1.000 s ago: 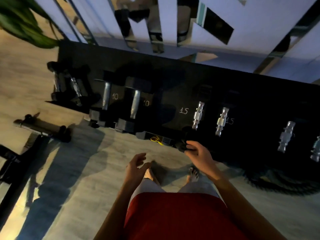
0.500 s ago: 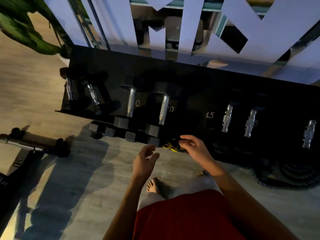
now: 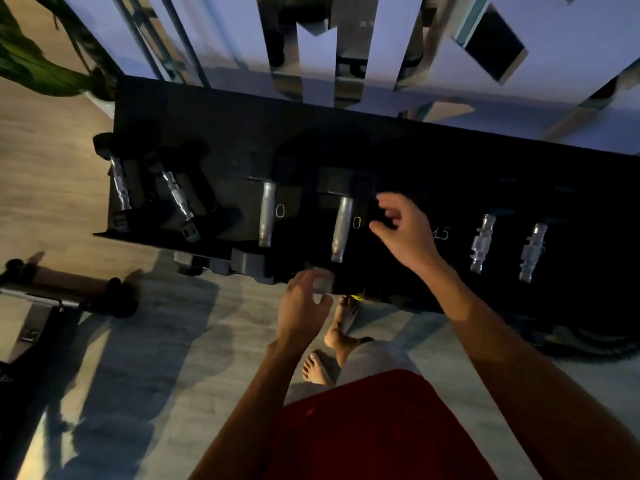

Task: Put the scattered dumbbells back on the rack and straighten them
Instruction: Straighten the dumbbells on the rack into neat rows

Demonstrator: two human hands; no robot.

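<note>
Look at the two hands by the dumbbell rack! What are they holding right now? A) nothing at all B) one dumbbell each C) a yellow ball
A: the left hand and right hand are both open and empty, spread near the rack, and the dumbbell between them lies untouched.

Just left of my open right hand (image 3: 403, 233) a hex dumbbell (image 3: 341, 228) lies across the black rack (image 3: 346, 140), chrome handle pointing toward me. A matching one (image 3: 266, 216) sits further left, two smaller (image 3: 180, 199) beyond, tilted. Two more handles (image 3: 483, 242) gleam to my right.
</note>
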